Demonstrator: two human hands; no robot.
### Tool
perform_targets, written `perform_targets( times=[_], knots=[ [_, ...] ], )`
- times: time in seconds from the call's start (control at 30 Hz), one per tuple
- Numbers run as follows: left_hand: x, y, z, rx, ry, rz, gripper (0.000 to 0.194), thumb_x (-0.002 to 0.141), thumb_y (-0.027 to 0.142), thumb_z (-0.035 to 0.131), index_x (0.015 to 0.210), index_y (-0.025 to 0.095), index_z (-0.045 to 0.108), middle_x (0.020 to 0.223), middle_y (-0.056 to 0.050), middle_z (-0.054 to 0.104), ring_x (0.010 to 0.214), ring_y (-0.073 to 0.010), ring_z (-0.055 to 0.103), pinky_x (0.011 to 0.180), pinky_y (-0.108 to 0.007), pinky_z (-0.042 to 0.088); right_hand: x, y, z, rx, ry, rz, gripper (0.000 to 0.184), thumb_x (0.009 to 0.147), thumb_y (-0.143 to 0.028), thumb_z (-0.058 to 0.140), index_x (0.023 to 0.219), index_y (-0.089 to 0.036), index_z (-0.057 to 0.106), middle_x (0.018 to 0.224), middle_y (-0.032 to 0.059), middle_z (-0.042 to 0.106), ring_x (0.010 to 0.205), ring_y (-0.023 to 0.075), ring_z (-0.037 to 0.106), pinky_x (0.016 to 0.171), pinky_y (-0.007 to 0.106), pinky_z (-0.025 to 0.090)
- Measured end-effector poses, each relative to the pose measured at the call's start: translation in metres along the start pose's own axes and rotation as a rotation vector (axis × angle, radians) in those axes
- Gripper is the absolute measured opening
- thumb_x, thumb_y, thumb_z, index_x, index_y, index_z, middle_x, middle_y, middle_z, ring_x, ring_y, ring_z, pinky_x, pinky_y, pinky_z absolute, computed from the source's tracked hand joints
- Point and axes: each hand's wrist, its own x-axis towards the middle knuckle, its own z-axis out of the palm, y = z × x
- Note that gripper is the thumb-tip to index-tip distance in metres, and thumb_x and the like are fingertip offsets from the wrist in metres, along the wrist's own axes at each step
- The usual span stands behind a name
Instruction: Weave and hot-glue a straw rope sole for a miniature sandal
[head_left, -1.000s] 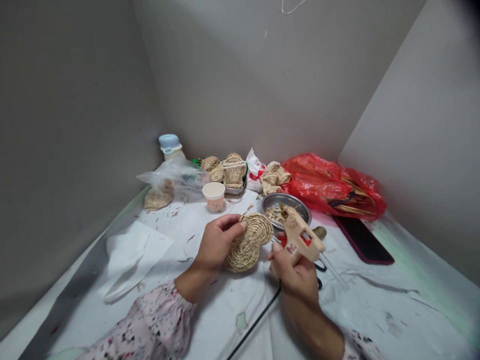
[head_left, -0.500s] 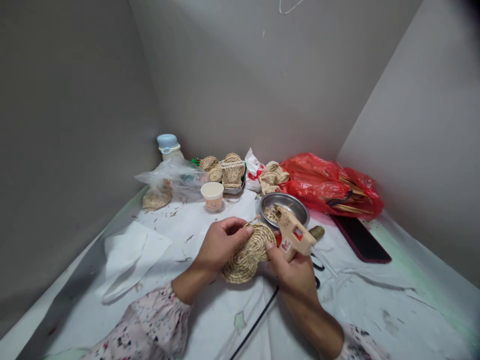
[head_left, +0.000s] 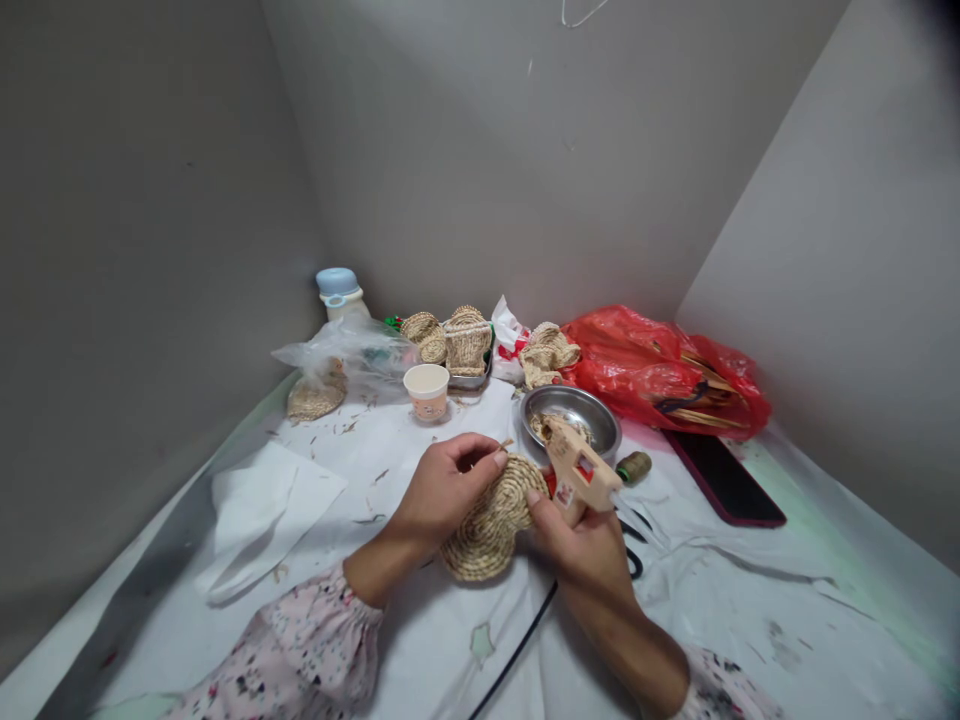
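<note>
A coiled, braided straw piece [head_left: 487,530] with rounded lobes is held up between my two hands. My left hand [head_left: 455,490] pinches its upper left edge, where a short straw end [head_left: 507,443] sticks out. With the thumb on the piece's right edge, my right hand [head_left: 581,550] also grips a beige hot glue gun [head_left: 581,466]. The gun's nozzle points up and left over a steel bowl [head_left: 609,425], and its black cord [head_left: 517,650] runs down toward me. Dark scissor handles [head_left: 636,545] show partly behind my right hand.
A paper cup [head_left: 427,392] stands behind my left hand. Several woven straw pieces [head_left: 466,345] sit at the back. To the right are a red plastic bag [head_left: 630,360], a phone [head_left: 724,480] and a thread spool [head_left: 634,467]. White paper [head_left: 262,510] lies left.
The straw piece has tilted slightly, its lower lobe dropping a little. My right hand and the glue gun have shifted slightly left, uncovering more of the thread spool.
</note>
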Motion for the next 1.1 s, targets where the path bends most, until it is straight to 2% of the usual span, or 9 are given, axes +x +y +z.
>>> perform_targets(
  times=[0.17,0.43,0.63,0.77,0.93,1.1],
  knots=[
    [-0.001,0.0,-0.002,0.011,-0.032,0.003,0.02,0.074,0.036,0.067,0.079,0.017,0.072,0.08,-0.004,0.07,0.077,-0.0203,0.06,0.072,-0.03,0.046,-0.002,-0.001,0.0,-0.017,0.006,-0.017,0.027,0.076,-0.035,0.066,0.098,-0.021,0.069,0.089,0.0046,0.074,0.086,0.0265,0.068,0.081,0.04,0.05],
    [0.001,-0.007,-0.001,-0.239,-0.104,-0.16,0.029,0.07,0.044,0.072,0.076,0.016,0.069,0.07,-0.003,0.068,0.063,-0.0169,0.059,0.059,-0.027,0.046,-0.002,-0.002,0.0,0.015,-0.02,-0.05,0.025,0.077,-0.034,0.066,0.099,-0.022,0.068,0.089,0.0049,0.074,0.082,0.0258,0.068,0.081,0.04,0.051],
    [0.0,-0.006,0.002,-0.31,-0.104,-0.208,0.03,0.068,0.046,0.073,0.075,0.017,0.068,0.066,0.0,0.065,0.059,-0.015,0.057,0.058,-0.027,0.044,-0.001,0.0,0.0,0.004,-0.015,-0.031,0.027,0.077,-0.036,0.066,0.099,-0.022,0.068,0.089,0.0051,0.075,0.085,0.0268,0.069,0.08,0.039,0.052],
    [0.001,-0.003,0.0,-0.263,-0.086,-0.165,0.028,0.067,0.041,0.076,0.074,0.016,0.068,0.068,0.0,0.065,0.061,-0.0135,0.056,0.06,-0.026,0.043,-0.001,-0.001,0.0,0.004,0.032,-0.036,0.027,0.076,-0.039,0.067,0.096,-0.021,0.068,0.087,0.0052,0.075,0.083,0.0267,0.069,0.077,0.038,0.052],
    [0.005,-0.005,-0.008,-0.359,-0.122,-0.174,0.026,0.069,0.034,0.075,0.087,0.017,0.069,0.077,-0.001,0.068,0.069,-0.0145,0.06,0.065,-0.027,0.045,0.0,-0.001,-0.001,0.082,0.046,-0.059,0.027,0.08,-0.039,0.064,0.097,-0.019,0.065,0.089,0.0067,0.073,0.083,0.0246,0.068,0.079,0.037,0.051],
    [0.006,-0.009,-0.009,-0.29,-0.119,-0.187,0.024,0.064,0.028,0.078,0.081,0.015,0.068,0.074,-0.002,0.067,0.066,-0.014,0.059,0.064,-0.027,0.045,0.004,0.0,0.0,0.085,0.097,-0.082,0.029,0.078,-0.041,0.066,0.095,-0.018,0.066,0.088,0.0075,0.073,0.084,0.0246,0.067,0.083,0.039,0.051]
  ],
)
